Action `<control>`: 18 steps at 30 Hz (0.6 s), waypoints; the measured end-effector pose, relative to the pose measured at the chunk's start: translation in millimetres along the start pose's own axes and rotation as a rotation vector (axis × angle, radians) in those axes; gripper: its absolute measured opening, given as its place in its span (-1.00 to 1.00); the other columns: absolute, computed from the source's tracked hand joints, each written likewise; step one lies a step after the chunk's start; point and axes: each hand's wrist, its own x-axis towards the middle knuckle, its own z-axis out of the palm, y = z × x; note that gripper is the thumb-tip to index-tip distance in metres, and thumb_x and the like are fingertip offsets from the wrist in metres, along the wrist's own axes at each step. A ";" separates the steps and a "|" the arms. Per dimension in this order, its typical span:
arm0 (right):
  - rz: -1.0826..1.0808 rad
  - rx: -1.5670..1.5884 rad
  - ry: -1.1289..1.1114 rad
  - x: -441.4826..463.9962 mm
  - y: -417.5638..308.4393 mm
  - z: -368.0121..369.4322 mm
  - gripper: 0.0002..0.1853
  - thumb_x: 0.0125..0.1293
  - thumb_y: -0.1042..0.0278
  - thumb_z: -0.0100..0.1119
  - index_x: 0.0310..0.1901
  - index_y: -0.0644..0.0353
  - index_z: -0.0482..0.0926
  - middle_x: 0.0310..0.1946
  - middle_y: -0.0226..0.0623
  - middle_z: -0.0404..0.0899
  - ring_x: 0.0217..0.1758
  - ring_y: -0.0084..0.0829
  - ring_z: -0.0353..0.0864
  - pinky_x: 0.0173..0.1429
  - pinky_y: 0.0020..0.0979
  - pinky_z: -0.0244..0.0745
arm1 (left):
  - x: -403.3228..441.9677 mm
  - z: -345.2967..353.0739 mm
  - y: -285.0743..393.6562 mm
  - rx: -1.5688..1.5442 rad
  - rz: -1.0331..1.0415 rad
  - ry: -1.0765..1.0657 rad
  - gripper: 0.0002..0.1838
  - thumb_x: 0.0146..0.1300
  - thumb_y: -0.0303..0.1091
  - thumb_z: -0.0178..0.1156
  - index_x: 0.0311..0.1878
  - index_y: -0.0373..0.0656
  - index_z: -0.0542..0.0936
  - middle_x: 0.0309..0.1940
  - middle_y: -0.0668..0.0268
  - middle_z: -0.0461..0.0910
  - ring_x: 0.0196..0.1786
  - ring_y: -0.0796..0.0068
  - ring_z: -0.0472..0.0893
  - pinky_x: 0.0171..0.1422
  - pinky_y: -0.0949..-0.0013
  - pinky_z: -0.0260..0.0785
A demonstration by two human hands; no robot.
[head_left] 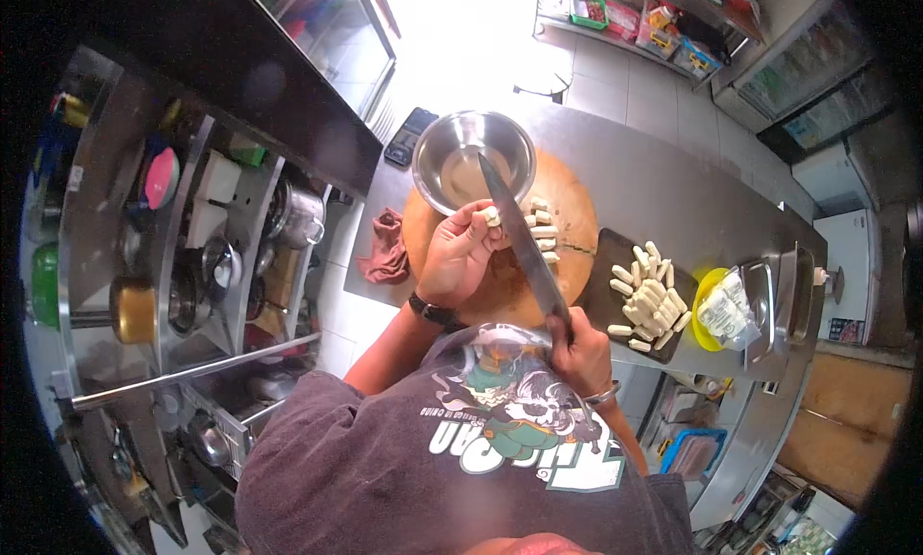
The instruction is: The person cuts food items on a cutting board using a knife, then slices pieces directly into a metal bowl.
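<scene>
I log, on the worktop [654,180]: crumpled reddish-brown cloth [387,249], one; dark case [411,137], one. In the shelving at picture left, I count gold-coloured pot [133,310], one; shiny steel pot [302,216], one. Far shelf: green basket [588,11], one, near red-and-white packets [624,22].

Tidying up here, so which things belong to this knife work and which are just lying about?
In use, it seems: knife, round wooden board, steel bowl, white pieces, dark tray.
Lying about, probably: cloth, black case, yellow plate, plastic bag.
</scene>
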 end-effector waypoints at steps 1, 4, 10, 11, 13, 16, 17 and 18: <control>-0.002 -0.002 0.000 0.4 0.0 -0.1 -0.83 0.42 0.24 0.19 -0.21 0.16 0.51 -0.55 0.03 0.58 -0.40 0.14 0.63 -0.41 -0.03 0.43 | 0.4 2.4 0.4 -0.005 0.004 -0.020 -0.72 0.48 -0.37 0.13 0.19 -0.23 0.54 -0.02 0.24 0.63 -0.09 0.49 0.58 0.12 0.40 0.44; 0.010 0.006 -0.010 -0.1 0.3 0.1 -0.83 0.42 0.25 0.20 -0.21 0.16 0.51 -0.55 0.03 0.57 -0.41 0.15 0.63 -0.42 -0.03 0.43 | -0.2 11.1 1.5 0.069 0.012 0.045 -0.74 0.46 -0.35 0.16 0.13 -0.23 0.59 -0.11 0.34 0.65 -0.11 0.57 0.55 0.04 0.38 0.42; -0.014 0.039 0.002 0.0 -1.6 -1.4 -0.84 0.41 0.28 0.20 -0.23 0.17 0.49 -0.56 0.03 0.56 -0.42 0.15 0.62 -0.44 -0.03 0.40 | -3.4 2.3 -2.2 0.239 0.012 0.026 -0.79 0.43 -0.40 0.21 0.06 -0.24 0.64 -0.24 0.36 0.65 -0.28 0.60 0.53 -0.17 0.49 0.37; -0.020 0.020 0.007 -0.1 0.5 -0.3 -0.85 0.41 0.29 0.20 -0.23 0.17 0.48 -0.56 0.03 0.56 -0.42 0.15 0.62 -0.44 -0.03 0.40 | -4.2 1.6 -3.2 0.239 0.009 0.026 -0.79 0.43 -0.40 0.21 0.06 -0.24 0.64 -0.24 0.36 0.65 -0.28 0.60 0.53 -0.17 0.49 0.37; -0.025 0.001 0.011 -0.3 3.9 1.6 -0.85 0.42 0.30 0.20 -0.23 0.17 0.48 -0.57 0.03 0.55 -0.43 0.15 0.62 -0.45 -0.02 0.40 | -6.5 0.9 -4.6 0.358 0.011 0.031 -0.80 0.41 -0.43 0.23 0.04 -0.26 0.65 -0.27 0.36 0.65 -0.33 0.62 0.52 -0.23 0.54 0.36; -0.035 0.011 0.010 -0.3 4.7 2.3 -0.81 0.45 0.25 0.16 -0.22 0.19 0.49 -0.58 0.02 0.53 -0.46 0.12 0.62 -0.44 -0.08 0.41 | -9.7 4.6 -7.2 0.409 -0.028 -0.026 -0.78 0.41 -0.42 0.25 0.05 -0.28 0.64 -0.25 0.37 0.65 -0.31 0.64 0.52 -0.21 0.54 0.37; -0.036 0.013 0.009 0.4 2.4 1.5 -0.84 0.43 0.28 0.17 -0.23 0.18 0.48 -0.58 0.02 0.54 -0.45 0.14 0.61 -0.44 -0.04 0.40 | -10.2 4.1 -8.7 0.409 -0.028 -0.025 -0.78 0.41 -0.42 0.25 0.05 -0.28 0.64 -0.25 0.37 0.65 -0.31 0.64 0.52 -0.21 0.54 0.37; -0.038 0.015 0.009 0.9 1.3 1.0 -0.85 0.42 0.31 0.19 -0.23 0.16 0.46 -0.58 0.03 0.55 -0.44 0.16 0.61 -0.45 -0.01 0.39 | -10.6 3.0 -10.7 0.366 -0.050 -0.048 -0.75 0.41 -0.40 0.24 0.08 -0.29 0.63 -0.20 0.34 0.66 -0.30 0.62 0.52 -0.20 0.52 0.36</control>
